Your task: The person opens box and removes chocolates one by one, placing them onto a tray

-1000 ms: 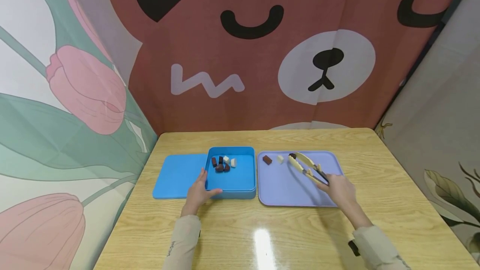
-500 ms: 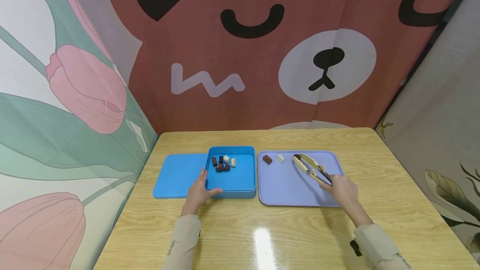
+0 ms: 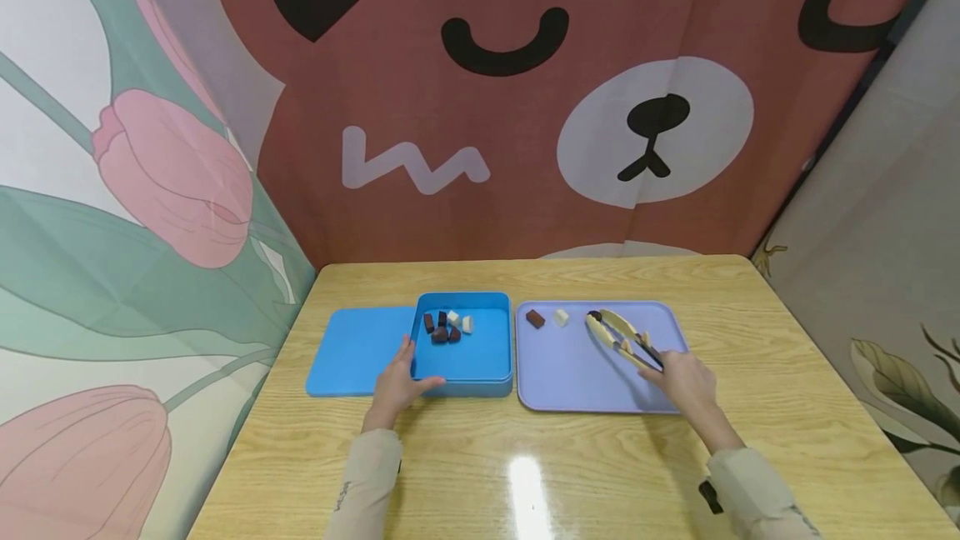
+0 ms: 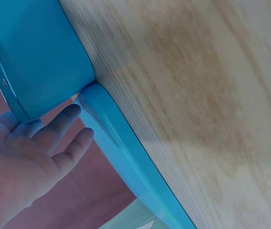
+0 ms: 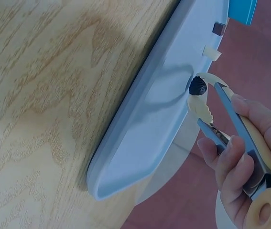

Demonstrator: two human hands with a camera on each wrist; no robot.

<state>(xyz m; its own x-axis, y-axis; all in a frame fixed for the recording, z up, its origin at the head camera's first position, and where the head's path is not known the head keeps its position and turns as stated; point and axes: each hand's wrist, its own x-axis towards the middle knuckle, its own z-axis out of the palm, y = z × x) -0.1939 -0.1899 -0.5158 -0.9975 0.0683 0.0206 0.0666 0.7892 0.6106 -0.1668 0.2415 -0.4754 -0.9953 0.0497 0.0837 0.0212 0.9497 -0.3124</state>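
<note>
My left hand (image 3: 397,386) rests at the near left corner of a blue box (image 3: 480,388), thumb along its front wall and fingers along its left side. Several brown and white chocolate pieces (image 3: 440,335) lie inside. With my right hand (image 3: 686,386) I grip a pair of tongs (image 5: 240,121) with cream-coloured tips over the lilac tray (image 3: 555,377). Between those tips sits a dark, ridged chocolate piece (image 5: 198,86), near the tray's back edge. To its left on the tray are a brown chocolate piece (image 3: 535,319) and a white one (image 3: 561,318).
A flat blue lid (image 3: 356,357) lies left of the box, right up against it. Box and tray stand side by side with a narrow gap. The wooden table (image 3: 450,465) stretches in front, and a printed curtain (image 3: 517,223) hangs behind its far edge.
Over the first half second, the tongs and the dark chocolate piece shifted slightly to the right along the tray. Since then they have hardly moved; my left hand stays at the box corner.
</note>
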